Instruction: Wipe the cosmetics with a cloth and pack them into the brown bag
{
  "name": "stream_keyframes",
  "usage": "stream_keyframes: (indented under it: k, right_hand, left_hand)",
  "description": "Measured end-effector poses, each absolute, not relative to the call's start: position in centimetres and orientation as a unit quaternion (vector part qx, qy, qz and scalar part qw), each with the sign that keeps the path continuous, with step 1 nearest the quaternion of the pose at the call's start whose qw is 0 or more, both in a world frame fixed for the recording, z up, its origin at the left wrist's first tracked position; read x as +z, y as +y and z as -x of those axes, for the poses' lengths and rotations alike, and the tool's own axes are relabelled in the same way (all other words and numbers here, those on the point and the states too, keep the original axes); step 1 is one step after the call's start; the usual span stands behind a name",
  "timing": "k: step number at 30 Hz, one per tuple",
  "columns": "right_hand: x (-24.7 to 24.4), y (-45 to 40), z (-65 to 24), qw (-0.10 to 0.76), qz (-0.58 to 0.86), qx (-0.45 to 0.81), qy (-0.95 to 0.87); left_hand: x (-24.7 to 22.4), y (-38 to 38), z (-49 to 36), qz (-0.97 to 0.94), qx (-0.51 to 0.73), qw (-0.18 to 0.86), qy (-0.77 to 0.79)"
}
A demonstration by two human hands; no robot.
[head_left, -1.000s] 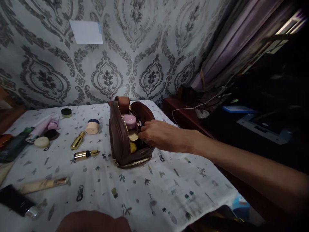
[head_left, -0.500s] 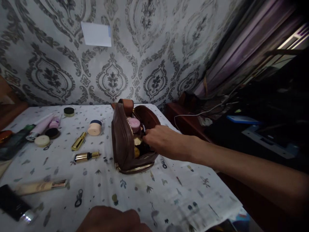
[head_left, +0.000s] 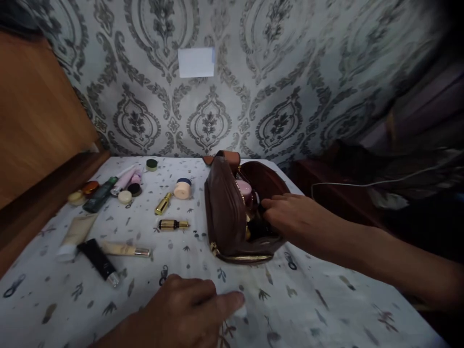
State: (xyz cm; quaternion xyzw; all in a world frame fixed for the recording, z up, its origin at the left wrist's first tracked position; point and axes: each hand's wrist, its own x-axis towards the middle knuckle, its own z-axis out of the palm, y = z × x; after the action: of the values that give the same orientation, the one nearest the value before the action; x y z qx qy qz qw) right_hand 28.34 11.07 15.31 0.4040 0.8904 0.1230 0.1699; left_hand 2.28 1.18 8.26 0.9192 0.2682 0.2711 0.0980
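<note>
An unzipped brown makeup bag [head_left: 226, 217] stands on the patterned cloth. My right hand [head_left: 286, 212] reaches into its opening with the fingers curled; the bag's wall and the fingers themselves hide what they grip, if anything. Beside those fingertips, inside the bag, a pink round container [head_left: 244, 187] shows among darker items. Low in front is my left hand [head_left: 188, 309], its fingers bent and the index finger and thumb close together. Something small and whitish peeks out by its fingertips, too blurred to name.
Left of the bag lie two small gold-and-dark bottles [head_left: 168, 224] and a peach jar [head_left: 182, 189] with a navy lid. Farther left are a black tube [head_left: 99, 261], a beige tube [head_left: 76, 234], a green bottle [head_left: 100, 194] and several small jars. A wooden panel [head_left: 39, 111] borders the left.
The view has swung left, so everything sits farther right. My left hand has come up further into view over the cloth. My right hand remains in the bag.
</note>
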Motion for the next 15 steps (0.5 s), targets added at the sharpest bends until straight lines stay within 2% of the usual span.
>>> stream_keyframes:
  k: [6, 15]
  right_hand:
    - [13.4, 11.2, -30.5, 0.054, -0.364, 0.136, 0.920]
    - [13.3, 10.8, -30.6, 0.036, -0.374, 0.119, 0.919]
  left_hand:
    - [6.2, 1.7, -0.3, -0.906, 0.257, 0.100, 0.320]
    - [5.4, 5.9, 3.2, -0.845, 0.248, 0.095, 0.464]
